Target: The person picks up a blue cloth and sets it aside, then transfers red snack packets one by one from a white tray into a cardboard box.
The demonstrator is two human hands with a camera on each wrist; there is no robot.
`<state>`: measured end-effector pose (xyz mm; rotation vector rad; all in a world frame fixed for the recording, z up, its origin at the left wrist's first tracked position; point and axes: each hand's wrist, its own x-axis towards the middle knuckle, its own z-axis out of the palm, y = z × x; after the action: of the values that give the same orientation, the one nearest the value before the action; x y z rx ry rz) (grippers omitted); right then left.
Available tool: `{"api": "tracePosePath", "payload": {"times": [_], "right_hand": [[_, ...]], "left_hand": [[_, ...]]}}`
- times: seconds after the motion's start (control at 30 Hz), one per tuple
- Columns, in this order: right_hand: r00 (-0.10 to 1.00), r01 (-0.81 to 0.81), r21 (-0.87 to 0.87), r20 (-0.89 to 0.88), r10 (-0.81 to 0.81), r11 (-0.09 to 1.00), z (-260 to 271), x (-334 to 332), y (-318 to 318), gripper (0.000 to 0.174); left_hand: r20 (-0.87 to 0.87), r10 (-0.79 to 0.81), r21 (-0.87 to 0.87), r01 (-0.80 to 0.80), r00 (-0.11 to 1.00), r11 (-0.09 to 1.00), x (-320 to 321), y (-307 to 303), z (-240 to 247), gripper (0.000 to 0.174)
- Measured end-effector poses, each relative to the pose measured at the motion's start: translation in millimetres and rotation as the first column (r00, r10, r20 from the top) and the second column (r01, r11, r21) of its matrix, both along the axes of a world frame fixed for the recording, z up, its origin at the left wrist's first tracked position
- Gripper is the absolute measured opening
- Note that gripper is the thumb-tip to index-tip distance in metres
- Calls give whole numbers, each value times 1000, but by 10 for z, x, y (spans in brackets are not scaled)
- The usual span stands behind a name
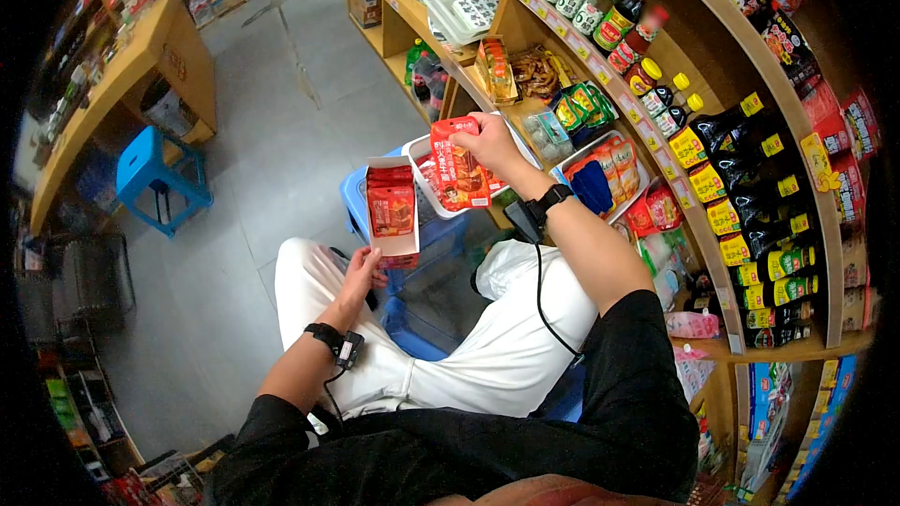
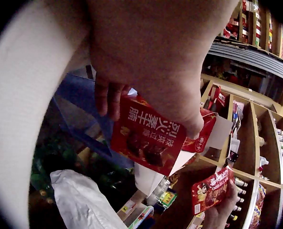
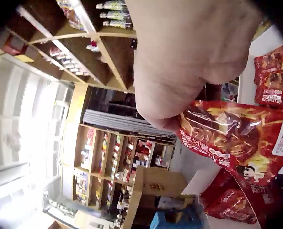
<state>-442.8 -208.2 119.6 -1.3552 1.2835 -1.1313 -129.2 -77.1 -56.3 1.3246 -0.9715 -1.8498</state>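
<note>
My right hand (image 1: 487,142) pinches the top corner of a red snack packet (image 1: 459,171) with a glossy printed front. In the right wrist view the packet (image 3: 237,136) hangs from the thumb and finger. My left hand (image 1: 358,279) grips the near end of an open cardboard box (image 1: 403,242), red outside and white inside. Several similar red packets (image 1: 392,206) lie in the box. A white tray (image 1: 429,200) with more red packets (image 3: 275,88) sits behind and below the held packet, to the right of the box.
A blue plastic stool (image 1: 354,195) stands under the tray, between the knees. To the right, a wooden shelf (image 1: 600,70) carries sauce bottles (image 1: 626,14) and bagged goods. Another blue stool (image 1: 155,173) is on the grey floor (image 1: 253,141) near a wooden counter (image 1: 117,66).
</note>
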Motion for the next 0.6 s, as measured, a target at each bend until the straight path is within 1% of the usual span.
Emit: {"api": "tracePosePath", "payload": {"times": [0.03, 0.07, 0.1, 0.13, 0.2, 0.27, 0.33, 0.37, 0.5, 0.57, 0.6], "right_hand": [[985, -9, -95, -174, -7, 995, -1, 12, -12, 17], [940, -34, -186, -340, -32, 982, -5, 28, -20, 20], [933, -25, -200, -357, -49, 979, 40, 72, 3, 25], [933, -25, -200, -356, -49, 980, 101, 127, 46, 25], [915, -73, -260, -401, -39, 963, 182, 230, 116, 21], [920, -99, -274, -392, -17, 957, 96, 269, 79, 21], [942, -153, -167, -323, 93, 974, 139, 324, 107, 21], [940, -193, -181, -316, 129, 964, 138, 336, 111, 20], [935, -235, -147, -304, 182, 961, 15, 389, 109, 19], [945, -291, -118, -191, 266, 949, -96, 421, 86, 17], [942, -302, -103, -186, 280, 948, -126, 434, 81, 17]], "left_hand": [[-1, 0, 0, 0, 1000, 1000, 2, 0, -1, 68], [5, -5, 3, 5, 1000, 1000, 7, -1, 0, 68], [11, -11, 5, 11, 1000, 1000, 8, -4, 7, 69], [12, -11, 6, 11, 1000, 1000, 8, -4, 12, 69], [18, -10, 3, 10, 1000, 1000, 7, 2, 27, 70], [19, -11, 3, 11, 1000, 1000, 6, 14, 48, 70], [19, -12, 3, 12, 1000, 1000, 13, 10, 27, 71], [24, -12, 16, 11, 1000, 1000, 14, 1, 4, 71], [22, -4, 27, 3, 1000, 1000, 13, -1, -11, 71], [31, -14, 31, 13, 999, 999, 21, -37, -44, 71], [39, -23, 39, 22, 999, 999, 32, -31, -75, 70]]}}
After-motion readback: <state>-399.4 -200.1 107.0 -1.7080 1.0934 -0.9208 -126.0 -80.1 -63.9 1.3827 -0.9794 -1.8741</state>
